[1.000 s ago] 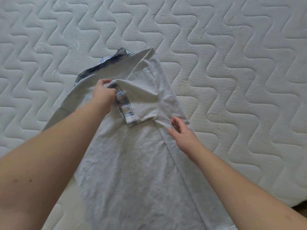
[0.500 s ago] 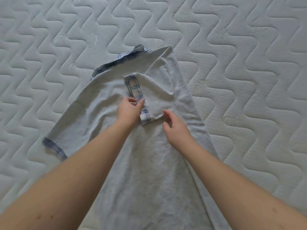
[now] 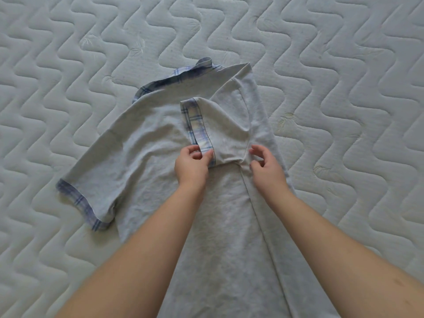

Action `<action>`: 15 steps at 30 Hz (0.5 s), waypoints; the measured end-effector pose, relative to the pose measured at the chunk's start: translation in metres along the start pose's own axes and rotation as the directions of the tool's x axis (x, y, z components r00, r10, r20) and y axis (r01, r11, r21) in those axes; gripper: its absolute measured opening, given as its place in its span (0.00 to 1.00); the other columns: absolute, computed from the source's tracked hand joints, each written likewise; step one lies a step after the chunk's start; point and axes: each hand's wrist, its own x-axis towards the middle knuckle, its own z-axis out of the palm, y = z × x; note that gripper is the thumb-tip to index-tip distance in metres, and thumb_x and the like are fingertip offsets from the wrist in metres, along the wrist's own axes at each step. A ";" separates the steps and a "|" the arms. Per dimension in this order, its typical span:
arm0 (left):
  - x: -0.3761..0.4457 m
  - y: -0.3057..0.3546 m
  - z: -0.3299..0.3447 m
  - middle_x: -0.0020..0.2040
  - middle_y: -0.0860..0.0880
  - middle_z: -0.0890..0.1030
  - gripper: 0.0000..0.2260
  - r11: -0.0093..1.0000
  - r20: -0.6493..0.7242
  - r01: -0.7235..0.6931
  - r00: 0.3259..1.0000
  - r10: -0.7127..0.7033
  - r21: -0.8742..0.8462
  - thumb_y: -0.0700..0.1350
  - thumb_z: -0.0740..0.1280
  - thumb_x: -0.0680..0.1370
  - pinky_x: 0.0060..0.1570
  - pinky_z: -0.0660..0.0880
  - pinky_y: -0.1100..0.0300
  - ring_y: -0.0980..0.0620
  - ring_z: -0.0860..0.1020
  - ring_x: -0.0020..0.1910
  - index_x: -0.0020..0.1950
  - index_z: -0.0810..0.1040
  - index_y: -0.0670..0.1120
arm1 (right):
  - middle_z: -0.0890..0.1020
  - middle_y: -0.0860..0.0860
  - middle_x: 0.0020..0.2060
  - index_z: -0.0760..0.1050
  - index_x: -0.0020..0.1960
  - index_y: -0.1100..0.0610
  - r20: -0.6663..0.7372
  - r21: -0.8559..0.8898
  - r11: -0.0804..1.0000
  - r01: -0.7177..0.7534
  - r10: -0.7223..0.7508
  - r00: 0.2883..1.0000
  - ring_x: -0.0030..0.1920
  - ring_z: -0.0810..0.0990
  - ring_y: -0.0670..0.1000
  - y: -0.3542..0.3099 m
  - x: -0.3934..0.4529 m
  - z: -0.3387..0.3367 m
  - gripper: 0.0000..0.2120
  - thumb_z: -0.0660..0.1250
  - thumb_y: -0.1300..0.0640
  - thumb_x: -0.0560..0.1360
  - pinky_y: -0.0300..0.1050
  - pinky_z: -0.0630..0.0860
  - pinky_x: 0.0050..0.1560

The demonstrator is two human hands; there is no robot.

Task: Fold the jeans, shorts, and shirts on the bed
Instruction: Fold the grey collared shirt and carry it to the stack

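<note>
There is only the one view, worn on the person's head. It looks forward and steeply down over both forearms onto the quilted mattress (image 3: 344,65), close enough that the grey shirt (image 3: 149,157) fills the middle. The mattress runs past the top, left and right edges of the picture.

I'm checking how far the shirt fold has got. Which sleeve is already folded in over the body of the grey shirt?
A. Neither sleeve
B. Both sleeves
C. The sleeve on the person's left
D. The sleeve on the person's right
D: the right sleeve lies folded over the grey shirt, its plaid cuff pinched by the left hand, while the left sleeve lies spread out flat on the mattress.
</note>
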 end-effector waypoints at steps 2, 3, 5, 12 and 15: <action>-0.006 -0.001 -0.002 0.45 0.52 0.83 0.10 0.996 0.048 -0.001 0.999 0.006 -0.090 0.45 0.76 0.73 0.45 0.76 0.68 0.57 0.80 0.45 0.53 0.80 0.47 | 0.79 0.48 0.62 0.71 0.69 0.54 0.025 0.022 0.999 -0.033 0.032 0.999 0.59 0.76 0.46 0.001 0.004 -0.002 0.20 0.59 0.65 0.78 0.42 0.72 0.62; -0.010 -0.003 -0.003 0.45 0.53 0.82 0.08 0.991 0.062 0.000 0.998 0.009 -0.131 0.45 0.75 0.73 0.44 0.74 0.70 0.58 0.79 0.44 0.50 0.81 0.47 | 0.78 0.49 0.63 0.71 0.70 0.55 0.040 0.035 0.998 -0.047 0.046 0.998 0.61 0.76 0.46 0.001 0.006 -0.002 0.21 0.59 0.66 0.79 0.40 0.70 0.64; -0.019 -0.010 -0.006 0.44 0.52 0.80 0.08 0.981 0.093 0.006 0.996 0.012 -0.194 0.43 0.75 0.73 0.44 0.73 0.68 0.57 0.76 0.42 0.50 0.80 0.46 | 0.78 0.51 0.64 0.69 0.71 0.57 0.054 0.044 0.997 -0.065 0.062 0.997 0.62 0.75 0.45 0.002 0.007 -0.002 0.21 0.59 0.66 0.79 0.39 0.68 0.66; -0.046 -0.051 -0.010 0.38 0.49 0.81 0.05 0.999 0.149 0.030 0.988 -0.031 0.011 0.42 0.75 0.73 0.40 0.73 0.63 0.55 0.76 0.38 0.44 0.81 0.42 | 0.76 0.50 0.64 0.67 0.73 0.57 0.095 0.090 0.992 -0.093 0.084 0.992 0.61 0.74 0.43 -0.001 0.010 -0.004 0.22 0.59 0.66 0.80 0.32 0.67 0.60; -0.044 -0.051 -0.009 0.36 0.52 0.79 0.10 0.995 0.130 0.053 0.989 -0.064 0.089 0.51 0.73 0.75 0.39 0.73 0.60 0.55 0.75 0.36 0.44 0.81 0.45 | 0.76 0.48 0.62 0.68 0.72 0.56 0.104 0.111 0.989 -0.097 0.086 0.991 0.58 0.74 0.42 0.001 0.011 -0.006 0.21 0.59 0.65 0.80 0.24 0.70 0.50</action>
